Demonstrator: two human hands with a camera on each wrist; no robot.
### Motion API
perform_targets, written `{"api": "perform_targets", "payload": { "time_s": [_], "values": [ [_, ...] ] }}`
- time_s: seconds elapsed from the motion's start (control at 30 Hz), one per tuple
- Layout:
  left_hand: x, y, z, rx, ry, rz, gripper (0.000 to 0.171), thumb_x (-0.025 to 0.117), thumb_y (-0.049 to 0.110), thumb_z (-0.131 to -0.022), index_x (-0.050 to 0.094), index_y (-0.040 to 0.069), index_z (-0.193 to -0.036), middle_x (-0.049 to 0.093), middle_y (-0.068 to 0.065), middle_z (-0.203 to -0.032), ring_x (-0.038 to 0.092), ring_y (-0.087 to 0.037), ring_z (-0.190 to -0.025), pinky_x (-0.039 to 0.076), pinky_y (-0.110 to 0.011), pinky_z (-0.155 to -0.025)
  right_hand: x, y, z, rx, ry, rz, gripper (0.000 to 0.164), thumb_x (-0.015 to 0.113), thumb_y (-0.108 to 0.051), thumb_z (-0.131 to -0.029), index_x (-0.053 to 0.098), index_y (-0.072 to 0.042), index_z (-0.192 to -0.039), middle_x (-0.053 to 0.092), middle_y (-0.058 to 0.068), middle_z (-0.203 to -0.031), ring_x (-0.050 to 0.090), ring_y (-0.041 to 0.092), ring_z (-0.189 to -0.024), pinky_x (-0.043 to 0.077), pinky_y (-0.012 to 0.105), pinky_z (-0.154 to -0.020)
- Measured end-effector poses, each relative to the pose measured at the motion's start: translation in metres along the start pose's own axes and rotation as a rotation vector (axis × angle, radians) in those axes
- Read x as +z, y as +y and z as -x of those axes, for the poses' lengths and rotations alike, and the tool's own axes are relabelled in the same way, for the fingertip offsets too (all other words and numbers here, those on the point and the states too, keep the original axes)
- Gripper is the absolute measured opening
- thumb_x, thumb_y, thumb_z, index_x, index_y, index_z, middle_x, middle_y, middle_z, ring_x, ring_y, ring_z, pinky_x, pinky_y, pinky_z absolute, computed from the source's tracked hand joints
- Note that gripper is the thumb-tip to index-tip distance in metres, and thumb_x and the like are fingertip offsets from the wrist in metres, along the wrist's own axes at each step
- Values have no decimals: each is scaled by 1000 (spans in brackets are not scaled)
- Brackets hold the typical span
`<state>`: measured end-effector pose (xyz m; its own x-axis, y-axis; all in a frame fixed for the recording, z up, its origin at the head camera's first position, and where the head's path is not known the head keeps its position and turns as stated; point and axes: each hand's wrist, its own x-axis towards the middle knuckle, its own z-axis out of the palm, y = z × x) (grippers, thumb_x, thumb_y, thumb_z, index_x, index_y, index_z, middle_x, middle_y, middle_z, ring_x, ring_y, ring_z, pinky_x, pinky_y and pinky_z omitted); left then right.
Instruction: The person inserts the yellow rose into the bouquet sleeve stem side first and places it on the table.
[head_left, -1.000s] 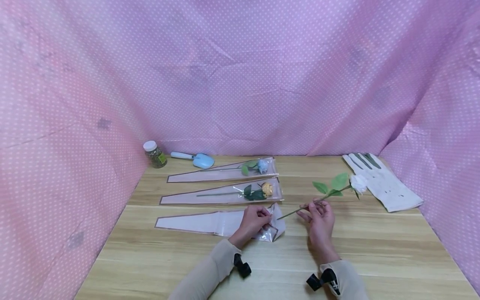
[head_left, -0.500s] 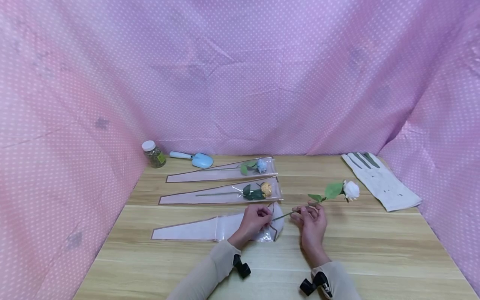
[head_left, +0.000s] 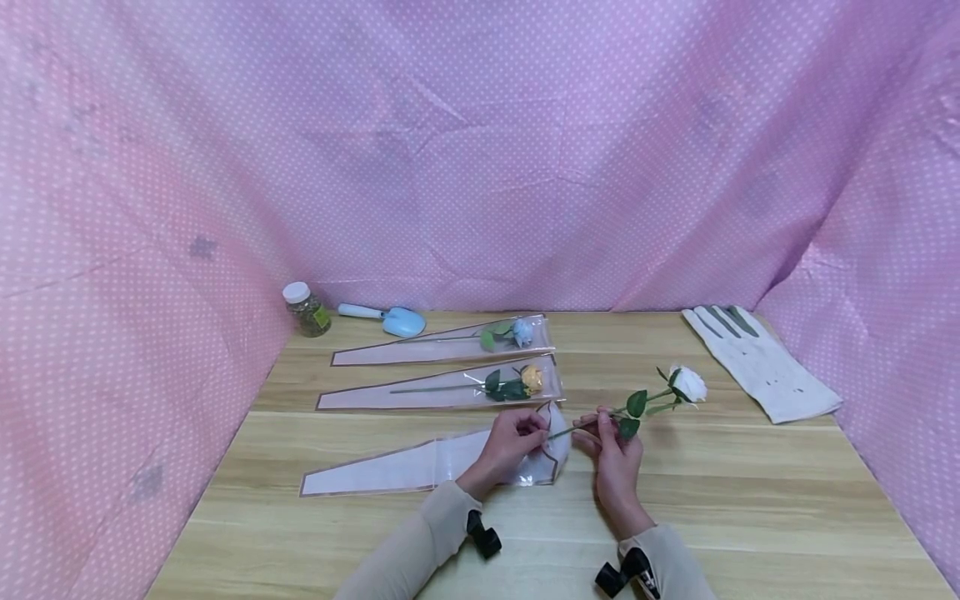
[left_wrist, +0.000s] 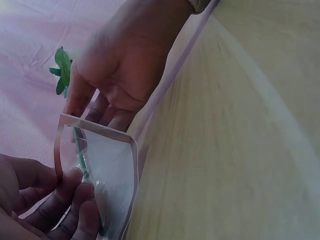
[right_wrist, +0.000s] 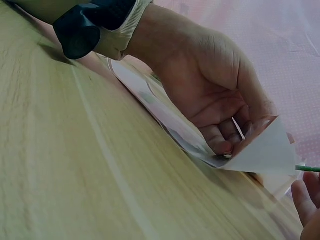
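My left hand (head_left: 508, 446) pinches the edge of a flower sleeve (head_left: 375, 469), white with a dark border, at its wide right end. In the left wrist view the sleeve's mouth (left_wrist: 100, 129) stands apart. My right hand (head_left: 617, 467) holds a white rose (head_left: 687, 384) by its green stem (left_wrist: 80, 150), bloom to the right. The stem's lower end passes into the mouth of the sleeve, close by my left fingers (left_wrist: 70, 195). In the right wrist view the sleeve's pale flap (right_wrist: 265, 152) is lifted, with the stem at the right edge.
Behind lie two more sleeves, one holding a yellow rose (head_left: 532, 379), the other a blue rose (head_left: 522, 332). At the back left are a lidded jar (head_left: 307, 310) and a small blue trowel (head_left: 402, 322). A white glove (head_left: 765, 367) lies at the right.
My right hand has moved left, bringing the stem into the sleeve's mouth; the rose has turned in its fingers. The sleeve's narrow end has swung toward the front. My left hand keeps its place.
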<state>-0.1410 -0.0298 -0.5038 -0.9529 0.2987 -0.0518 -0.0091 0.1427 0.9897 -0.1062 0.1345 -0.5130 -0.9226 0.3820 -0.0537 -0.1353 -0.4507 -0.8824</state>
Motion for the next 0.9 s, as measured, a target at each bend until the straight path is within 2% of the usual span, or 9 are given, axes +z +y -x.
{"api": "perform_targets", "payload": {
  "time_s": [0.1, 0.27, 0.47, 0.6, 0.77, 0.9],
  "values": [
    [1, 0, 0, 6, 15, -5, 7, 64, -8, -85, 67, -2, -84, 66, -22, -78, 53, -3, -63, 43, -14, -58, 0, 0, 0, 9, 21, -12, 19, 56, -20, -101, 59, -2, -107, 73, 2, -86, 74, 13, -77, 62, 28, -70],
    [3, 1, 1, 26, 29, -10, 8, 63, -9, -86, 68, -11, -92, 66, -33, -86, 52, -3, -65, 41, -14, -59, 2, 1, 0, 13, 50, 5, 15, 59, -17, -100, 64, -4, -105, 74, 3, -86, 74, 13, -76, 62, 28, -69],
    [3, 3, 1, 14, 41, -46, 9, 65, -6, -86, 69, -8, -94, 68, -28, -86, 53, -3, -66, 42, -14, -61, 2, 3, 2, 28, 56, 28, 28, 61, -10, -97, 52, 6, -118, 74, 1, -85, 73, 11, -77, 62, 28, -69],
    [2, 7, 2, 25, 39, -55, 8, 66, -4, -86, 70, -5, -93, 69, -25, -87, 55, -3, -68, 44, -15, -63, 3, 4, 5, 10, 50, 100, 33, 64, -11, -96, 48, 6, -120, 73, -2, -86, 73, 9, -78, 61, 26, -69],
    [3, 10, 3, 64, 56, -101, 9, 65, -5, -86, 71, -5, -93, 70, -25, -89, 54, 0, -69, 44, -14, -65, 5, 5, 8, -3, 39, 209, 28, 66, -10, -95, 52, 6, -113, 73, -10, -83, 72, 5, -73, 60, 22, -65],
    [3, 12, 1, 60, 68, -147, 10, 64, -6, -86, 70, -7, -94, 69, -26, -89, 52, 1, -69, 42, -13, -65, 5, 4, 8, 23, 36, 254, 26, 66, -10, -95, 55, 6, -111, 73, -12, -79, 71, 4, -69, 59, 20, -64]
  ]
}}
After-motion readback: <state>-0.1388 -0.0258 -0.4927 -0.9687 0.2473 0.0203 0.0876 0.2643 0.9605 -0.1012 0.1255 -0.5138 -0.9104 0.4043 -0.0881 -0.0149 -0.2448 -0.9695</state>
